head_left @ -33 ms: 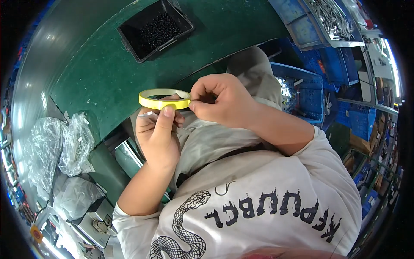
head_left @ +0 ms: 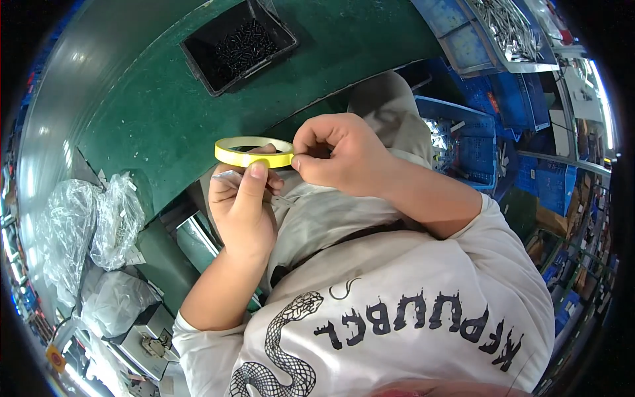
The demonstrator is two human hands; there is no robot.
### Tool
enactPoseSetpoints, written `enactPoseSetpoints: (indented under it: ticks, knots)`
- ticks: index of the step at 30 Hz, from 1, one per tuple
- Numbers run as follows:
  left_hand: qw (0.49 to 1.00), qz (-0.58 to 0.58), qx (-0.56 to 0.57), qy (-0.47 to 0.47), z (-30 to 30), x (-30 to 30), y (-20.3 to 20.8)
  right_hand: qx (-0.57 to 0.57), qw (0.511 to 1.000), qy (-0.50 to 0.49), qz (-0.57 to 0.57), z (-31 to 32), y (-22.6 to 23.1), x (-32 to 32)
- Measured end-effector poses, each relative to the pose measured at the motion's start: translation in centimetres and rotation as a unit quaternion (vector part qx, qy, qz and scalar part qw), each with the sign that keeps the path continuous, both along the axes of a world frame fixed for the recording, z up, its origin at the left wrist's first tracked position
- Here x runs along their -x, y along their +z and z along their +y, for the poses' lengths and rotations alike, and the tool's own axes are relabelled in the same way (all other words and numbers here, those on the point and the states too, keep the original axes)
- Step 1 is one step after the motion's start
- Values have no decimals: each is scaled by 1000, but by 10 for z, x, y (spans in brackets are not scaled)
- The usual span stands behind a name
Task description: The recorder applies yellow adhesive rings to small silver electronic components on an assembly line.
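Observation:
A narrow roll of bright yellow tape point(head_left: 246, 157) is held up in front of my body. My left hand point(head_left: 246, 205) grips it from below, thumb pressed to the outer face and a finger reaching inside the ring. Among that hand's curled fingers is a small clear, whitish plastic piece point(head_left: 230, 176), mostly hidden. My right hand point(head_left: 344, 152) pinches thumb and fingertips together at the roll's right edge. Whether a loose tape end lies in that pinch is too small to tell.
A black bin point(head_left: 192, 56) of small black parts stands on the green table point(head_left: 159, 106). Clear plastic bags point(head_left: 119, 218) lie at the left. Blue crates point(head_left: 486, 149) stand at the right, and a bin with metal rods point(head_left: 506, 33) sits at the upper right.
The tape roll has shifted very slightly to the right. Both hands keep almost the same pose.

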State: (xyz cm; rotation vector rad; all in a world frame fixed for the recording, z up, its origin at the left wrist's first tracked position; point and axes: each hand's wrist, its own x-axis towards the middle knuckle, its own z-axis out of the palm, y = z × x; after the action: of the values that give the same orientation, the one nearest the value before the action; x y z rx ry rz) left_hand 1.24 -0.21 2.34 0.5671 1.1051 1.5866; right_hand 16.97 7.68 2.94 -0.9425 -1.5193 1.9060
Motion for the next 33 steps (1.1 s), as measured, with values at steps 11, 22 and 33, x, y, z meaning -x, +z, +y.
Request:
enactPoseSetpoints:
  ticks: [11,22,33]
  knots:
    - [996,-39,77,-15,6,12,3,176,978,4,114,-3,-9,-7]
    - [811,561,-124,-112,1,12,14,249,956,-35,152,-16,-9,-4]
    - [741,626,-216,-110,4,17,7,211,971,-39,101,-18,-1,-6]
